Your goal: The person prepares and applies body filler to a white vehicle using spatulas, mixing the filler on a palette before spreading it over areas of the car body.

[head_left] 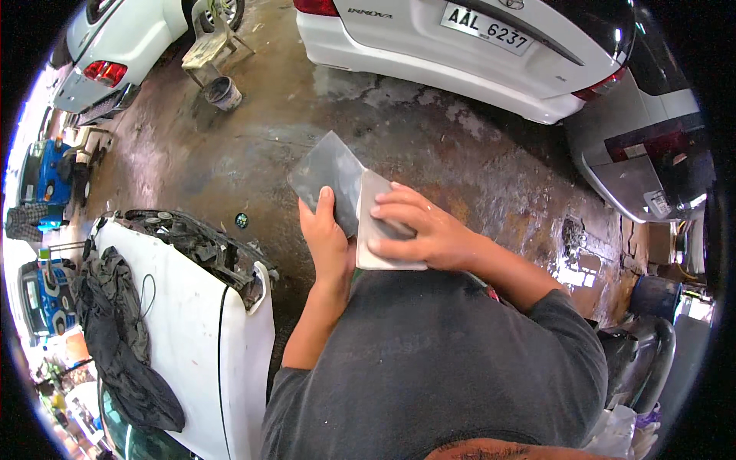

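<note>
In front of my chest I hold a folded grey sheet [330,165], its dark half on the left and a paler half on the right. It may be sandpaper, but I cannot tell its kind for certain. My left hand [327,238] grips the dark half, thumb on top, with its other fingers hidden beneath. On the pale half, my right hand [422,230] has its fingers curled over the face and the thumb along the lower part; the fingertips are slightly blurred.
To my left stands a white car body [184,307] with a dark cloth [123,345] draped over it. A white car [429,61] is parked ahead, and a silver one [636,146] at right. A chair [211,46] and a bucket [222,93] stand on the wet, stained floor [261,146].
</note>
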A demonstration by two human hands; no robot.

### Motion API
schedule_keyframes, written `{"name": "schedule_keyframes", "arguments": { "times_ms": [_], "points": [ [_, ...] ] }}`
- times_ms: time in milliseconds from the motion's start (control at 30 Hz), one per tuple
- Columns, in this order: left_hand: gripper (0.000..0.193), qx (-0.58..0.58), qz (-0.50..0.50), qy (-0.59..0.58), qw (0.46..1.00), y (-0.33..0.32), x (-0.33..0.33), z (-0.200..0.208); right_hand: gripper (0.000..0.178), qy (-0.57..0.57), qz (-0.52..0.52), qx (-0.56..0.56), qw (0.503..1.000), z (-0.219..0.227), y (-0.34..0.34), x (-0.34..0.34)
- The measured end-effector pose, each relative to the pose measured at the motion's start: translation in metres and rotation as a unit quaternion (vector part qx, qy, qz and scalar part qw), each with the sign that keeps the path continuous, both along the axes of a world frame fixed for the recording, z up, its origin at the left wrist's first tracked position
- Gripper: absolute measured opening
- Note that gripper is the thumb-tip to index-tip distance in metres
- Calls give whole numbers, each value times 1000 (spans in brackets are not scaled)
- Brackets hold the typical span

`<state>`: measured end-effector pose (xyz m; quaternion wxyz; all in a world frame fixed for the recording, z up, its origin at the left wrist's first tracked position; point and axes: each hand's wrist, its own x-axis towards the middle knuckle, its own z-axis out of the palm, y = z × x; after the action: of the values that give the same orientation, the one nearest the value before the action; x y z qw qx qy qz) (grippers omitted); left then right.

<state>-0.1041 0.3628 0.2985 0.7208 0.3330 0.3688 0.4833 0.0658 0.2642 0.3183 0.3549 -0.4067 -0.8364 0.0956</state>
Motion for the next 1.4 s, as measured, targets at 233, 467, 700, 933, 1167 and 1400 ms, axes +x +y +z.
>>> {"name": "schedule_keyframes", "arguments": {
  "times_ms": [233, 467, 700, 933, 1167, 1400],
  "points": [
    [38, -78, 3, -12, 997, -14, 6, -3, 48, -129, -164, -9, 978, -53, 20, 89],
    [45, 42, 29, 77, 996, -16, 6, -2, 48, -198, -136, 53, 969, -10, 11, 76],
    [41, 93, -21, 143, 985, -17, 9, 7, 36, -208, -95, 36, 973, 6, 12, 72],
    [36, 197, -11, 241, 950, -16, 17, 10, 33, -136, -36, 24, 990, -5, 10, 37],
    [40, 238, 96, 196, 947, -8, 19, 15, 34, -111, -58, -52, 991, -10, -6, 42],
    [41, -38, 14, -14, 999, -15, 15, 8, 50, -9, -62, -15, 998, -32, 16, 41]
  ]
}}
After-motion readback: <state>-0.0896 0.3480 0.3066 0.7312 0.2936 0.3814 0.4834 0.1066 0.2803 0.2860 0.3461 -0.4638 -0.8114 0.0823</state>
